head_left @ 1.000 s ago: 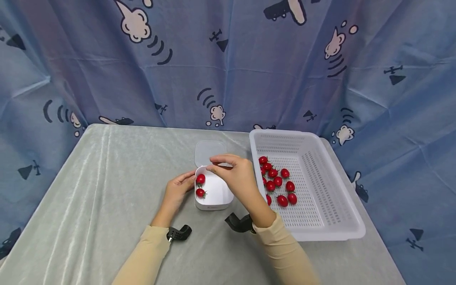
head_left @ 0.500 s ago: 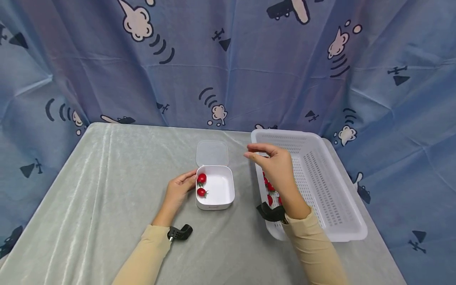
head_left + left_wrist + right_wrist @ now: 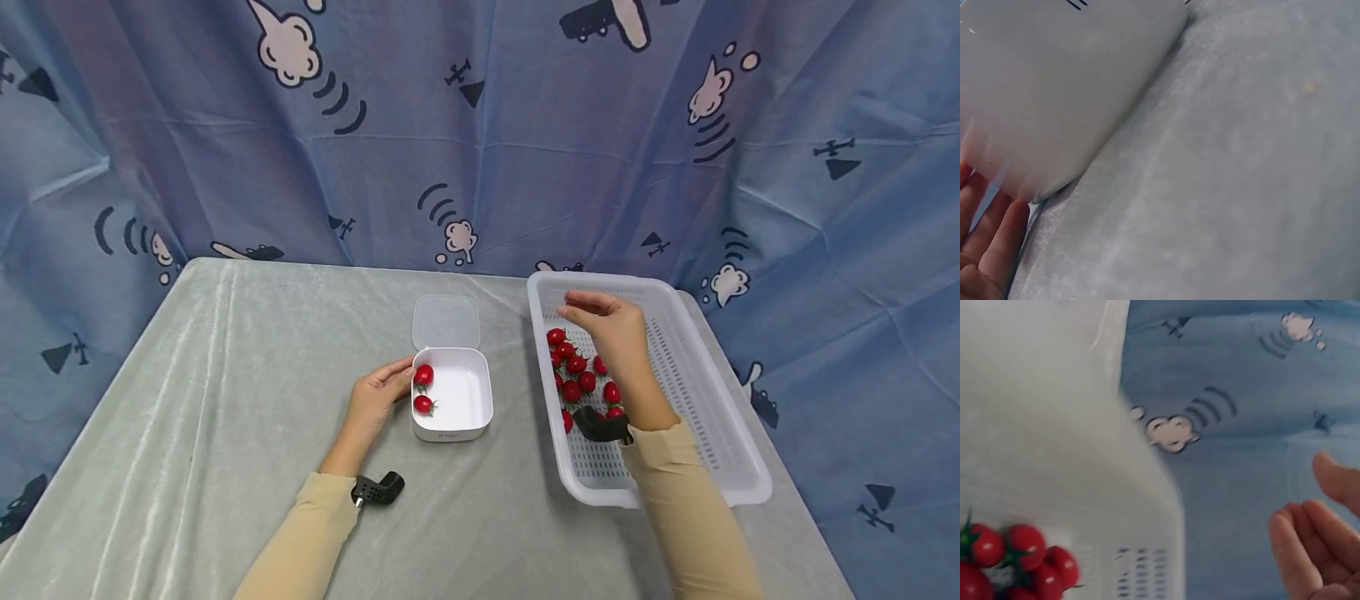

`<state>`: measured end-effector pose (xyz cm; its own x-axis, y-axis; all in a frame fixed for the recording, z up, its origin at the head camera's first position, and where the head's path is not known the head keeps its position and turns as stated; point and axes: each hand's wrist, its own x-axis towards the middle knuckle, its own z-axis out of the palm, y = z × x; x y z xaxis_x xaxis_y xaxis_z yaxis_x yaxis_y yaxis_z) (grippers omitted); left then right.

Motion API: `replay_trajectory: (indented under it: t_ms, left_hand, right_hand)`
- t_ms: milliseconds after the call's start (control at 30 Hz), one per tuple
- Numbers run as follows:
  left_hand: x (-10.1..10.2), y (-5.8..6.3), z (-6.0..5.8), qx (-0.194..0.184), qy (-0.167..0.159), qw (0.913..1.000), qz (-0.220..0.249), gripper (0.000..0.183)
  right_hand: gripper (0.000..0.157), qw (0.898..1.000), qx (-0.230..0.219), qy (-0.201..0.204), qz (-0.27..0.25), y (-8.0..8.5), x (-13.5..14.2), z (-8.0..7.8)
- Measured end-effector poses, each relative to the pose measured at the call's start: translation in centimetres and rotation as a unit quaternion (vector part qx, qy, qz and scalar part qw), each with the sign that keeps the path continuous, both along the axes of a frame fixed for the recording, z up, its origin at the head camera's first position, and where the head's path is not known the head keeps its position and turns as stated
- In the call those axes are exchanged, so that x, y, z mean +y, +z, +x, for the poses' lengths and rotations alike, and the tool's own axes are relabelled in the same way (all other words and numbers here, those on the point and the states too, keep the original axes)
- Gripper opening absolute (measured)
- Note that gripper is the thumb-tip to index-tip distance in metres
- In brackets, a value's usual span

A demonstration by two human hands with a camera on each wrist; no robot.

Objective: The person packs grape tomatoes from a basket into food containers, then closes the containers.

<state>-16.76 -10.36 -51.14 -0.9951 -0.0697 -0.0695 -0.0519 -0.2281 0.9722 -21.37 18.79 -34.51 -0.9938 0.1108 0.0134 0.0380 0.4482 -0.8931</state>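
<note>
A small white box (image 3: 467, 398) stands on the cloth with two cherry tomatoes (image 3: 423, 375) along its left inner wall. My left hand (image 3: 375, 393) rests against the box's left side; the left wrist view shows its straight fingers (image 3: 1005, 240) touching the white wall (image 3: 1054, 81). Over the left part of a white plastic basket (image 3: 750, 454) hovers my right hand (image 3: 621, 337), fingers loosely bent, thumb apart and nothing held. Several red cherry tomatoes (image 3: 572, 392) lie in the basket below it, some hidden by the wrist. In the right wrist view tomatoes (image 3: 1025, 545) show at lower left.
A translucent lid (image 3: 446, 322) lies behind the box, at its back edge. Grey cloth (image 3: 247, 375) covers the table, and a blue patterned curtain (image 3: 525, 167) hangs behind it. Each wrist carries a black camera mount (image 3: 378, 489).
My right hand has moved from above the white box rightward to over the basket. The left hand stays at the box, and the two tomatoes inside lie as before.
</note>
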Motion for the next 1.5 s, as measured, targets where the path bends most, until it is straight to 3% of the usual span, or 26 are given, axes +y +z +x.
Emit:
replay_trajectory:
  t_ms: [67, 100, 200, 233, 300, 333, 433, 467, 533, 567, 733, 967, 1333, 1500]
  left_hand:
    - [0.0, 0.0, 0.0, -0.001, 0.0, 1.0, 0.0, 0.035]
    - [0.0, 0.0, 0.0, -0.002, 0.0, 1.0, -0.001, 0.035]
    - [0.1, 0.0, -0.1, -0.003, 0.002, 1.0, 0.001, 0.035]
    - [0.1, 0.0, -0.1, -0.003, 0.002, 1.0, 0.001, 0.035]
    - [0.1, 0.1, 0.0, -0.004, 0.004, 1.0, 0.002, 0.034]
    - [0.1, 0.1, 0.0, -0.004, 0.004, 1.0, 0.003, 0.034]
    - [0.1, 0.1, 0.0, -0.003, 0.004, 1.0, 0.001, 0.035]
    - [0.1, 0.0, 0.0, -0.003, 0.004, 1.0, 0.002, 0.035]
    - [0.1, 0.0, 0.0, -0.002, 0.004, 1.0, 0.002, 0.035]
    - [0.1, -0.1, 0.0, -0.002, 0.004, 1.0, 0.001, 0.036]
    - [0.1, -0.3, -0.1, -0.006, 0.006, 1.0, -0.002, 0.037]
    - [0.0, -0.3, 0.0, -0.01, 0.007, 0.9999, -0.003, 0.038]
    - [0.1, -0.2, 0.1, -0.008, 0.005, 1.0, -0.003, 0.039]
    - [0.0, -0.2, 0.1, -0.006, 0.004, 1.0, -0.006, 0.039]
  right_hand:
    - [0.048, 1.0, -0.004, 0.0, -0.002, -0.6, 0.4, -0.6]
    - [0.047, 1.0, 0.011, 0.001, 0.0, -2.8, 1.6, -2.2]
    - [0.047, 1.0, 0.01, -0.002, 0.009, -3.8, 2.5, -3.3]
    - [0.045, 1.0, 0.02, 0.01, -0.013, -5.4, 3.7, -4.8]
    - [0.044, 0.999, 0.029, 0.014, -0.019, -6.2, 4.6, -5.5]
    - [0.043, 0.999, 0.017, 0.019, -0.038, -5.6, 4.6, -5.2]
    - [0.041, 0.997, 0.018, 0.039, -0.059, -6.7, 5.8, -6.1]
    - [0.042, 0.999, 0.011, 0.032, -0.039, -5.9, 5.3, -5.3]
    - [0.042, 0.998, 0.003, 0.04, -0.041, -6.4, 5.8, -5.9]
    - [0.043, 0.999, -0.003, 0.041, -0.023, -5.8, 5.3, -5.5]
    - [0.047, 0.998, -0.018, 0.06, -0.002, -5.7, 5.2, -5.7]
    - [0.046, 0.992, -0.072, 0.073, -0.08, -9.4, 7.5, -8.5]
    - [0.053, 0.986, -0.107, 0.093, -0.091, -10.8, 8.0, -9.4]
    - [0.052, 0.984, -0.131, 0.096, -0.074, -10.1, 7.1, -9.0]
